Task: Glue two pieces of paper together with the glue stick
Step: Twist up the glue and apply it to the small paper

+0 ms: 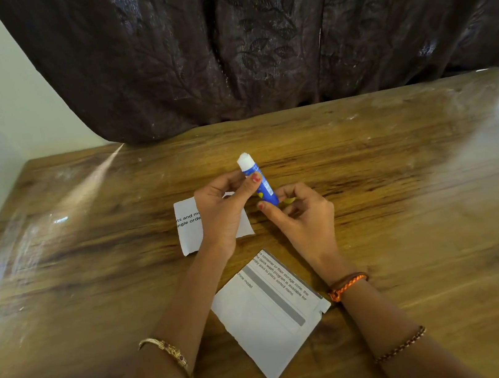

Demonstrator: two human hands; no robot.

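The small blue plastic glue stick, uncapped, is held above the brown wooden bench by both closed hands, left hand and right hand, and could be dropped if gripped loosely.

Bare forearms, gold bangle on left wrist, orange braided cord and brown beaded bracelet on right, red-painted nails.

two papers on table
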